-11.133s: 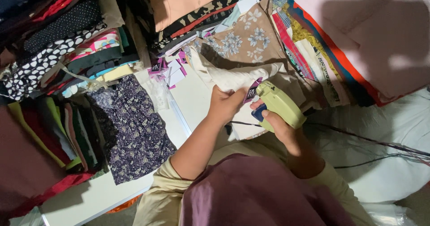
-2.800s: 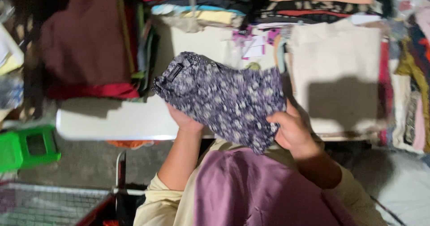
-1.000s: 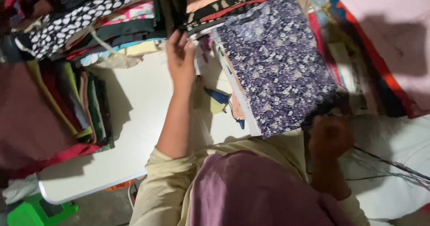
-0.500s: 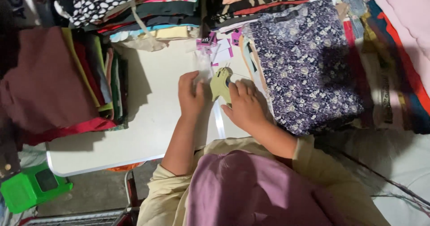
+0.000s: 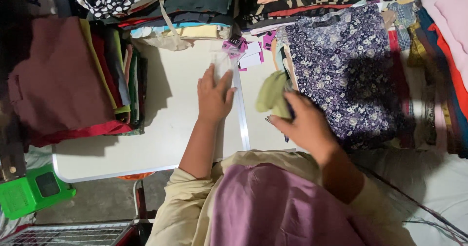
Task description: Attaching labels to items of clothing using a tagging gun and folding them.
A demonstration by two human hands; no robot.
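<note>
My right hand [image 5: 303, 126] grips a pale green tagging gun [image 5: 273, 97], lifted a little above the white table [image 5: 161, 129] beside a folded purple floral garment [image 5: 343, 75]. My left hand [image 5: 213, 97] lies flat on the table with fingers spread, its fingertips on a small clear plastic bag [image 5: 222, 65]. Pink and white paper tags [image 5: 246, 51] lie scattered just beyond that bag. The floral garment rests on top of a pile of folded clothes at the right.
Stacks of folded fabric crowd the table's left side [image 5: 73, 75] and far edge [image 5: 170, 7]. More coloured cloth [image 5: 438, 56] is piled at the right. A green stool [image 5: 29, 192] and a wire rack [image 5: 68, 234] sit on the floor at lower left.
My right hand has picked the tagging gun up off the table and drawn it right, toward the floral garment. My left hand has slid forward onto the clear bag.
</note>
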